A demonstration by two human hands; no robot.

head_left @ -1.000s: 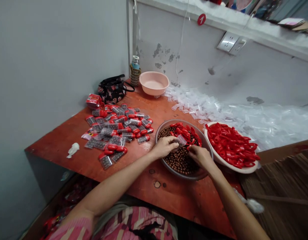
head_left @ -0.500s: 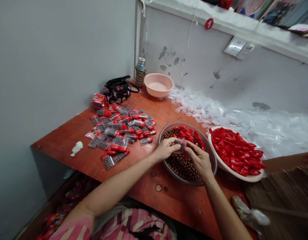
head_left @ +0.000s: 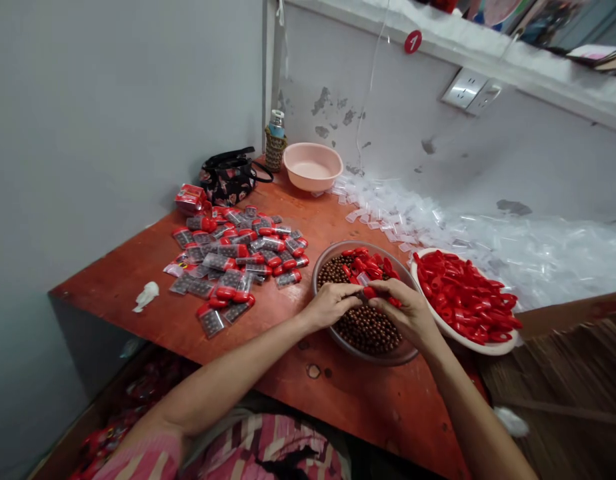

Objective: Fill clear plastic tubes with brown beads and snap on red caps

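Over a grey basin (head_left: 315, 272) of brown beads (head_left: 371, 327), both my hands meet at a small clear plastic case (head_left: 361, 295). My left hand (head_left: 333, 305) pinches the case, which its fingers mostly cover. A red cap (head_left: 369, 292) is between the thumb and fingers of my right hand (head_left: 405, 308), at the case's right end. Whether the cap is fully seated I cannot tell. Loose red caps (head_left: 371, 263) lie on the beads behind my fingers. Left of the basin is a pile of bead-filled clear cases with red caps (head_left: 233, 253).
A cream basin of red pieces (head_left: 463, 297) stands right of the beads. Clear empty cases (head_left: 538, 260) heap along the wall. At the back are a pink basin (head_left: 313, 167), a flask (head_left: 277, 127) and a floral bag (head_left: 231, 180). Cardboard (head_left: 563, 373) lies at right.
The red cap in my right hand has come up to the end of the case, and my fingers now cover more of the case. The whole view has shifted slightly.
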